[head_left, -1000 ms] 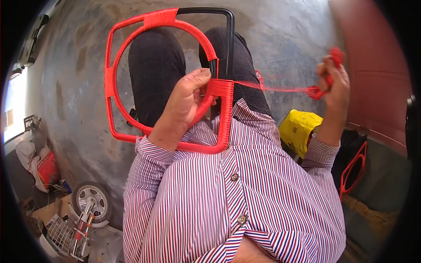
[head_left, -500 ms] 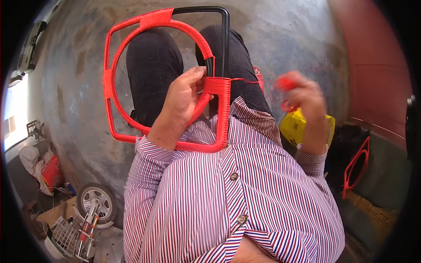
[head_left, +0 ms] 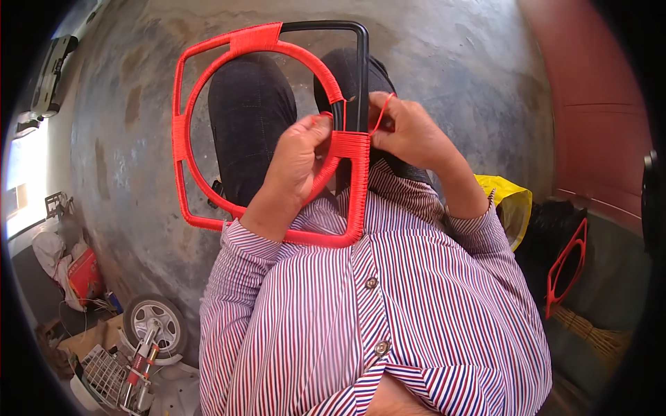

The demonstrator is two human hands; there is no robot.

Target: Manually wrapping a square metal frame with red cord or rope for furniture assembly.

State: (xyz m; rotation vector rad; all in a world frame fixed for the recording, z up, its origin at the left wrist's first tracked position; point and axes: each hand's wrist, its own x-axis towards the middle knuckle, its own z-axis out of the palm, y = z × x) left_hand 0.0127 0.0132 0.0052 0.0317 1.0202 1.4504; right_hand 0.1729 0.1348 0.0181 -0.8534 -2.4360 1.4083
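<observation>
Wrapping, seemingly: your left hand (head_left: 297, 154) grips the red-and-black frame (head_left: 359, 182) above your thighs (head_left: 251, 104), fingers closed; right hand (head_left: 416, 135) curled at the red strand (head_left: 382, 114), pinch hidden; next turn wants tension.

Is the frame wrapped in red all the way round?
No, the frame shows bare black at its upper right corner, beside the red wrapping.

We see glossy, finely ridged red wrap (head_left: 255, 39), plastic by its look, on the frame (head_left: 363, 76), whose bare black part looks smooth; matt dark cloth trousers (head_left: 250, 118); a shiny, plastic-looking yellow bag (head_left: 503, 184); a concrete-like floor (head_left: 139, 201).
</observation>
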